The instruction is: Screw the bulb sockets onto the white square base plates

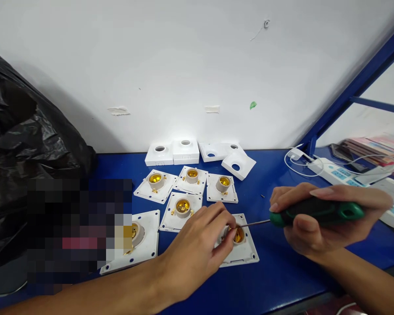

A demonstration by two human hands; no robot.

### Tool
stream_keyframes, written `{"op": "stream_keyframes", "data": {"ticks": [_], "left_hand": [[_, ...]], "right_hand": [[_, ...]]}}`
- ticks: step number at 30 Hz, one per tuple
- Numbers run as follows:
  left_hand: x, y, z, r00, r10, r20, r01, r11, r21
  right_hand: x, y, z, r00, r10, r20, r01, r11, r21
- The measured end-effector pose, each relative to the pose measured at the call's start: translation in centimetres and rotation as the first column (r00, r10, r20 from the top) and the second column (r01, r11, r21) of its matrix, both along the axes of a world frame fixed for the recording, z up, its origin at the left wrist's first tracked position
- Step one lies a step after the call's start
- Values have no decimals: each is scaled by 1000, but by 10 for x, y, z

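My left hand (pixel 197 243) pinches the brass fitting of a white lamp-socket plate (pixel 246 253) lying on the blue table (pixel 276 280), its fingers closed over the socket. My right hand (pixel 318 218) is wrapped round the black and green handle of a screwdriver (pixel 315 213). The thin shaft runs left and its tip reaches the socket beside my left fingertips.
Several more socket plates (pixel 183 209) lie behind and to the left, with white covers (pixel 185 151) against the wall. A black plastic bag (pixel 22 144) fills the left side. A power strip (pixel 341 174) with cables and papers sits at the right, by a blue frame post (pixel 348 94).
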State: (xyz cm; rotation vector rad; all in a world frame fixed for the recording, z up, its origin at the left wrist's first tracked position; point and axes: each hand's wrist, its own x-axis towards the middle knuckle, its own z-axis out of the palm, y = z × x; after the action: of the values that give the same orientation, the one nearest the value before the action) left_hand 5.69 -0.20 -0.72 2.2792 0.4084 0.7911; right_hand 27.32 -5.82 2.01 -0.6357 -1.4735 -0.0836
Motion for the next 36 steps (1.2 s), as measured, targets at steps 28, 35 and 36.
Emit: {"op": "stream_keyframes", "data": {"ticks": [28, 35, 36], "left_hand": [[4, 7, -3, 980, 5, 197, 25, 988, -153], [3, 5, -2, 986, 9, 164, 15, 989, -148], [3, 5, -2, 987, 7, 162, 17, 989, -148]], "right_hand": [[-6, 25, 4, 929, -96, -357, -31, 942, -335], [-10, 23, 2, 936, -66, -346, -52, 946, -321], [-9, 23, 2, 937, -64, -343, -49, 949, -311]]}}
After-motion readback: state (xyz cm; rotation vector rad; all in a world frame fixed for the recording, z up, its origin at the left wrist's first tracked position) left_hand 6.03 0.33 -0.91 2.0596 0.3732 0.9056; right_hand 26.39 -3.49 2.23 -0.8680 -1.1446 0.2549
